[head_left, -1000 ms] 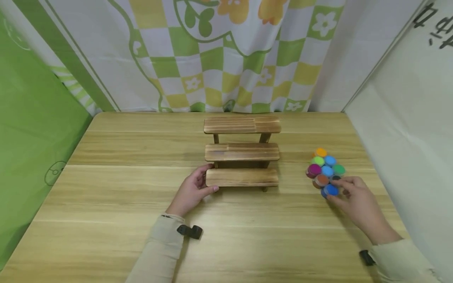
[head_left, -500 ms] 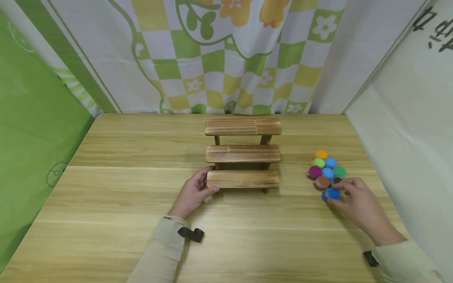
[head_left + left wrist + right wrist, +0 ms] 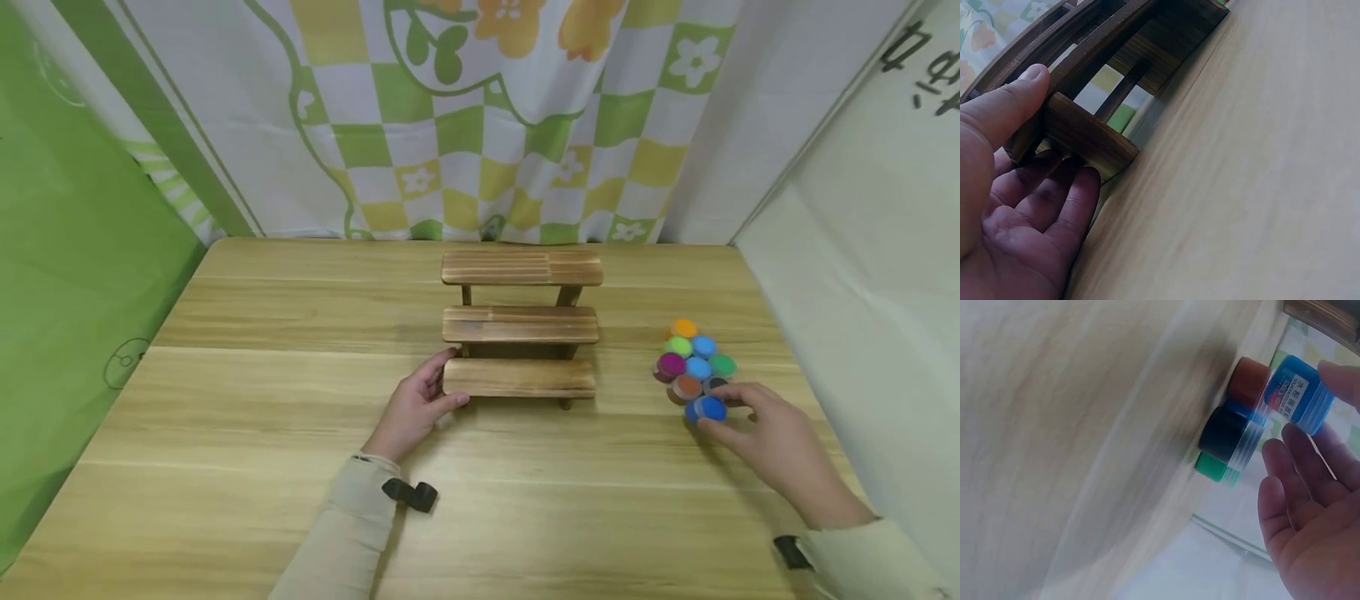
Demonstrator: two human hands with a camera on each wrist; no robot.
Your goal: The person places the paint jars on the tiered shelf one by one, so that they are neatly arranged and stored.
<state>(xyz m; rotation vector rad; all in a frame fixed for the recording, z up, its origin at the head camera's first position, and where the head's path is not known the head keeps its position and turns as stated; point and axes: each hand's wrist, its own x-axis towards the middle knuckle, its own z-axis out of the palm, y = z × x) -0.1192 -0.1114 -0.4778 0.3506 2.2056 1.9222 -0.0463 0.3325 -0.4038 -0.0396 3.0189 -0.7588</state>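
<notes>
In the head view my left hand (image 3: 410, 410) holds the left end of the lowest shelf of a three-tier wooden stand (image 3: 521, 325). The left wrist view shows the thumb (image 3: 1019, 103) against the shelf's edge and the other fingers by the end support. Over to the right, my right hand (image 3: 783, 446) pinches a small blue paint jar (image 3: 707, 409) between thumb and fingers. Seen from the right wrist, this jar (image 3: 1297, 394) has a white label and appears slightly off the table, close beside a brown jar (image 3: 1249, 381) and a dark jar (image 3: 1225, 434).
Several other paint jars stand grouped behind the blue one, among them orange (image 3: 683, 329), light green (image 3: 678, 347), purple (image 3: 670, 367) and green (image 3: 722, 365). A patterned curtain (image 3: 480, 133) hangs behind the wooden table (image 3: 247, 400). A white wall (image 3: 885, 275) borders the right side.
The whole head view has shifted slightly. Both hands keep their places at the stand and the blue jar, and the right fingers now surround the jar more closely.
</notes>
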